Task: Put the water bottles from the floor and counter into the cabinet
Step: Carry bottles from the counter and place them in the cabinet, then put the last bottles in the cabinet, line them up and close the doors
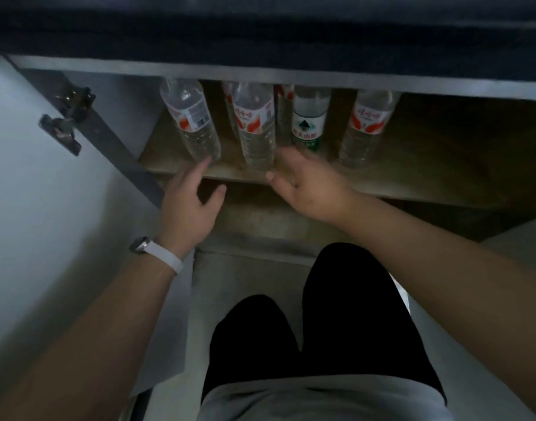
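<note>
Several clear water bottles stand upright on the wooden cabinet shelf (428,177). Red-and-white labels mark the left bottle (190,120), the middle bottle (256,126) and the right bottle (367,126); one bottle (307,120) carries a green label. More bottles stand half hidden behind them. My left hand (190,205) hovers open just below the left bottle, fingertips near its base. My right hand (306,186) is open at the shelf's front edge, between the middle bottle and the green-labelled one. Neither hand holds anything.
The open cabinet door (32,192) with its metal hinge (67,120) stands at my left. A dark countertop edge (260,34) overhangs the cabinet. My legs in black shorts (321,314) are below, over a pale floor (248,268).
</note>
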Available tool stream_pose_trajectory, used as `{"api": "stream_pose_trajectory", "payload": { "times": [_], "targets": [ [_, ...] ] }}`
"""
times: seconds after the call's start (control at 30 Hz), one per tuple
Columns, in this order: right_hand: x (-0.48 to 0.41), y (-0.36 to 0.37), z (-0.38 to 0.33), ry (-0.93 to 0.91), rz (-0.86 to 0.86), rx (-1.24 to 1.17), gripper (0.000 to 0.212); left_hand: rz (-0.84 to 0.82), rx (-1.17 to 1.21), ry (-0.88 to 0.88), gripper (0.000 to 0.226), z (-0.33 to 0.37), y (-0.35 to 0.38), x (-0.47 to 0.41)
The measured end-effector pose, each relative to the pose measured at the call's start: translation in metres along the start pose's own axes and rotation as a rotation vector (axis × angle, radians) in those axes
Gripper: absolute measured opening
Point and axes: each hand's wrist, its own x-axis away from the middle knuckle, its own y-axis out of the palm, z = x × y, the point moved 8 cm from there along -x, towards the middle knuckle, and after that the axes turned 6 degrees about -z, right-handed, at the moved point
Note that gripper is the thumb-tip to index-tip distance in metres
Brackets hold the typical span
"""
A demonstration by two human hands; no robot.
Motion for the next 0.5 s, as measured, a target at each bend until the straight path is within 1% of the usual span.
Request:
{"api": "stream_pose_trajectory", "payload": {
  "times": [0.1, 0.3, 0.5],
  "targets": [
    [0.027, -0.013, -0.014, 0.010, -0.106, 0.116, 0.056, -0.109, -0.097, -0.009, 0.055, 0.026, -0.015, 0.017],
    [0.084, -0.062, -0.069, 0.052, -0.279, 0.301, 0.056, -0.224, -0.268, 0.051, 0.053, 0.103, -0.076, 0.059],
    [0.151, -0.138, -0.151, 0.123, -0.327, 0.296, 0.057, -0.327, -0.323, 0.125, 0.047, 0.180, -0.163, 0.113]
  ]
}}
